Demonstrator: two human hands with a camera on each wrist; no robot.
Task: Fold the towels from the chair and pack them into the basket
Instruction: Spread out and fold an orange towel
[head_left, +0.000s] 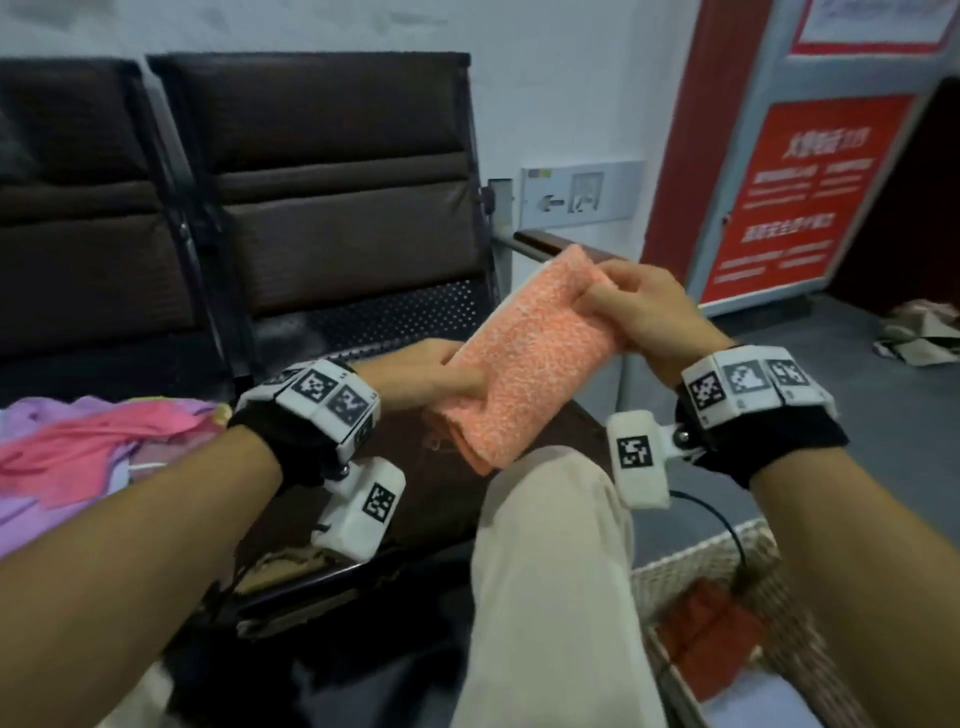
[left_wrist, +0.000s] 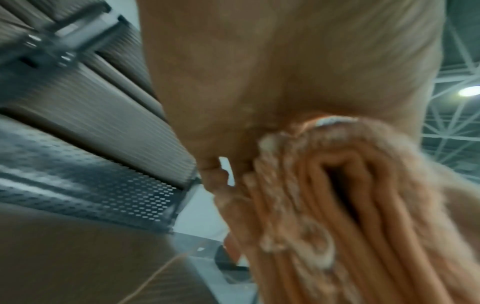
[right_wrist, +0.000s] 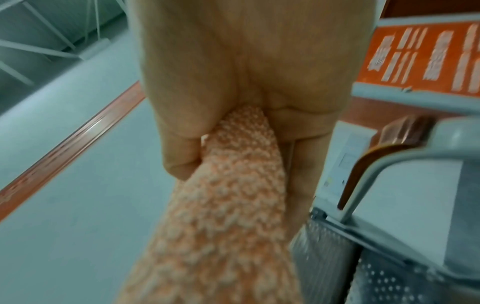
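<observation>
A folded orange towel (head_left: 530, 358) hangs in the air above my knee, held at both ends. My left hand (head_left: 447, 376) pinches its near lower end, thumb on top; the left wrist view shows the layered folds of the towel (left_wrist: 337, 205) under the palm. My right hand (head_left: 623, 306) grips the far upper end, and the right wrist view shows thumb and fingers closed around the towel (right_wrist: 233, 185). A white wicker basket (head_left: 691, 556) stands at the lower right with a red folded towel (head_left: 706, 634) inside.
A heap of pink and purple towels (head_left: 78, 457) lies on the seat at the left. Dark padded chairs (head_left: 332, 171) line the wall, with a wooden armrest (head_left: 550, 241) behind the towel. My knee in beige trousers (head_left: 545, 545) is below. A red sign board (head_left: 810, 197) stands right.
</observation>
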